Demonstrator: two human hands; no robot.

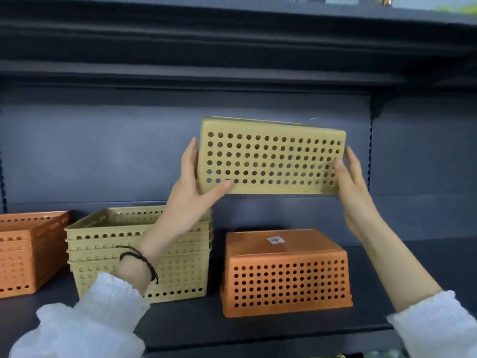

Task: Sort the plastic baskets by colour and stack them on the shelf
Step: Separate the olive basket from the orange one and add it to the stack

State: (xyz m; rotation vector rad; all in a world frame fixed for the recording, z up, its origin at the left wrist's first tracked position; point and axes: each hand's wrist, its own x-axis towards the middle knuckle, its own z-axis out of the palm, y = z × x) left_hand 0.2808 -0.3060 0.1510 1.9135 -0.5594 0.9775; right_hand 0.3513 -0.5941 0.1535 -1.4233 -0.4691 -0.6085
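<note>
A yellow perforated basket [271,158] hangs in the air above the shelf, its long side facing me. My left hand [192,192] grips its left end and my right hand [352,182] holds its right end. Directly below it an orange basket [285,275] lies upside down on the dark shelf [413,259], a white sticker on its base. To the left stands a nested stack of yellow baskets [108,244], partly hidden by my left forearm. A stack of orange baskets [23,251] sits at the far left, cut off by the frame edge.
An upper shelf [232,73] runs overhead, close above the held basket. A bracket [378,104] and a slotted upright sit at the right of the back panel. Bare shelf surface lies right of the upside-down orange basket.
</note>
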